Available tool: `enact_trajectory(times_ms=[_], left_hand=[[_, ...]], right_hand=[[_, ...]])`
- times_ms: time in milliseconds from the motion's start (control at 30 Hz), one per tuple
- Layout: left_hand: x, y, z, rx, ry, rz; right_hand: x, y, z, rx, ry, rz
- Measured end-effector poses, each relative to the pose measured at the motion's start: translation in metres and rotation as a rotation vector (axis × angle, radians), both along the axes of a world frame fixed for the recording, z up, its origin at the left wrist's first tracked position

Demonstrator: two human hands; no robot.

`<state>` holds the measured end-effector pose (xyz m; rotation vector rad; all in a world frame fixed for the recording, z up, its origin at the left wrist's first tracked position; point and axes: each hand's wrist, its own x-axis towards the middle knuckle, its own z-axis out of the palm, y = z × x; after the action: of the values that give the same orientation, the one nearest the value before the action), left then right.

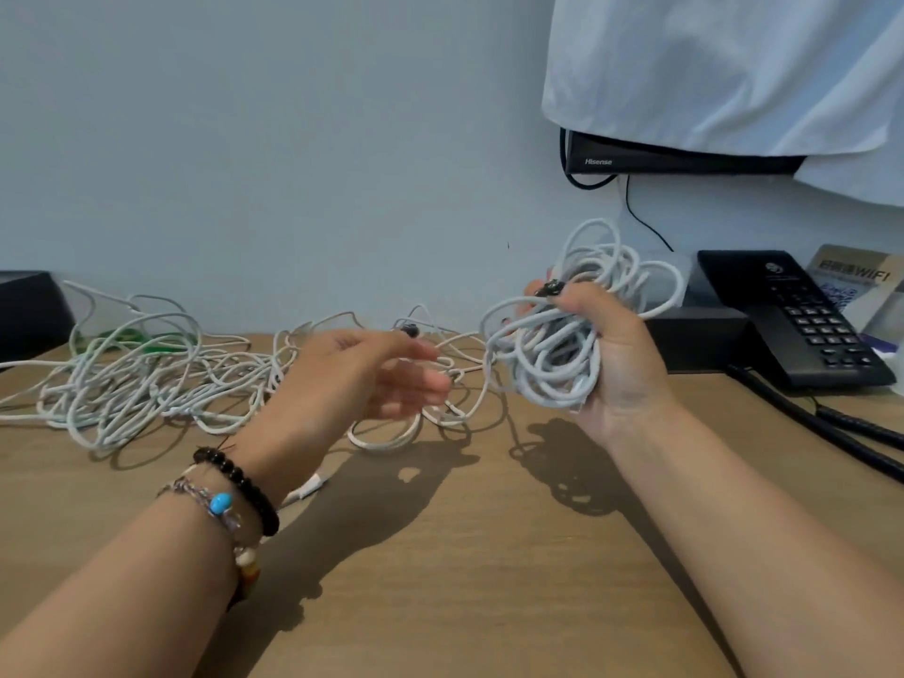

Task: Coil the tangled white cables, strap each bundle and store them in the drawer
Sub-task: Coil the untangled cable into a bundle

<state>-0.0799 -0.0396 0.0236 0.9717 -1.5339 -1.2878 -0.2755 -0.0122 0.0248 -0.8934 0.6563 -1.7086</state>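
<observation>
White cable coil (553,349) in raised right hand (621,364), left hand (372,379) flat.

Beaded bracelets (235,491), bare forearms

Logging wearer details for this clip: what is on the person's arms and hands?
Both forearms are bare, no sleeves. The left wrist wears a black bead bracelet, a braided bracelet with a turquoise bead, and pale and orange beads below it. The right hand has dark nail polish; its wrist is bare.
</observation>
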Motion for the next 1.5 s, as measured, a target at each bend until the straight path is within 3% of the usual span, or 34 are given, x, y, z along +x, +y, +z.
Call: enact_trajectory(times_ms=[133,300,500,600,767,933,1067,1200,1500], left_hand=[[-0.008,-0.002,-0.008,0.277,0.035,-0.182],[-0.008,-0.008,-0.015,0.295,0.184,-0.227],[0.002,-0.016,-0.008,0.267,0.504,-0.1],[-0.001,-0.012,-0.005,0.166,0.339,-0.058],[-0.01,-0.004,-0.016,-0.179,-0.073,0.036],[-0.012,-0.004,-0.016,-0.192,-0.07,0.007],[-0.014,-0.003,-0.02,-0.204,-0.189,-0.209],[-0.012,-0.001,-0.022,-0.173,-0.195,-0.38],[-0.008,0.001,-0.02,-0.117,-0.258,-0.463]], right_hand=[[0.009,0.0,-0.01,0.003,0.101,0.243],[0.011,-0.002,-0.016,-0.02,0.245,0.505],[0.014,-0.001,-0.015,0.06,0.233,0.432],[0.016,0.002,-0.013,0.121,0.294,0.327],[0.028,0.006,-0.016,0.153,0.418,0.184],[0.03,0.005,-0.016,0.158,0.398,0.009],[0.032,0.003,-0.02,0.157,0.417,-0.078],[0.038,0.002,-0.025,0.147,0.417,-0.13],[0.051,0.005,-0.026,0.087,0.492,-0.139]])
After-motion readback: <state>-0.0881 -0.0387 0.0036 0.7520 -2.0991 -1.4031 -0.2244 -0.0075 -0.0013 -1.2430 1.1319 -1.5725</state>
